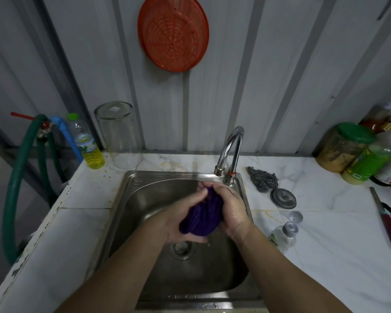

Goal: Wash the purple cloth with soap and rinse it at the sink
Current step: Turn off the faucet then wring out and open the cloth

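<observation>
Purple cloth (200,216), bunched into a wet wad, sits squeezed between both hands over the sink (131,199), above the drain (182,249). Left hand (182,219) cups it from below with fingers curled round; right hand (229,205) clamps the far end. No foam is visible, so leftover soap may hide in the folds unless the wad is opened up. Just right, the small bottle (283,237) lies uncapped on the counter and could leak. Beyond, under the tap (231,150), I cannot tell if water runs.
</observation>
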Motion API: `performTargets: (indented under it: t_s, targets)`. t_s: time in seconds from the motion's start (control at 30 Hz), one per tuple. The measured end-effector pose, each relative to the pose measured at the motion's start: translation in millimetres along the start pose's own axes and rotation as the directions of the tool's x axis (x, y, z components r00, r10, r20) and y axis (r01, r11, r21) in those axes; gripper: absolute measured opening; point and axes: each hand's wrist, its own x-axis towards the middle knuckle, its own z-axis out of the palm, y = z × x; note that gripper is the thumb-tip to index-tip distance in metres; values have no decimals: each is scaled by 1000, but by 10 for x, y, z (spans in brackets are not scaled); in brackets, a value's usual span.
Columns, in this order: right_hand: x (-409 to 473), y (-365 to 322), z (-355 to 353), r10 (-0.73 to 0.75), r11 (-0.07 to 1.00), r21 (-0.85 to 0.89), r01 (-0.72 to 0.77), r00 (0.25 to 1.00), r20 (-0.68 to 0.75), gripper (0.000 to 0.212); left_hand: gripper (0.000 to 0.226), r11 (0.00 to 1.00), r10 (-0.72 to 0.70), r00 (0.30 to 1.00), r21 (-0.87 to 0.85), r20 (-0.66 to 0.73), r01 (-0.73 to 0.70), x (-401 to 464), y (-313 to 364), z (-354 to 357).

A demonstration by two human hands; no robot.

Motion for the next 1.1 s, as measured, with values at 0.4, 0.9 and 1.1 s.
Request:
performTargets:
  t_s: [0.4,0.9,1.1]
  targets:
    - [32,-119,217,-12,862,-507,-6,999,-31,31,33,721,292,927,691,-235,-52,203,-222,269]
    - [84,-105,133,118,889,-412,-199,970,-215,36,42,705,416,895,679,-161,-206,233,-316,109]
    - [-151,-214,-179,215,840,-479,-255,967,-137,43,25,934,355,925,25,-134,-355,-19,-265,-125]
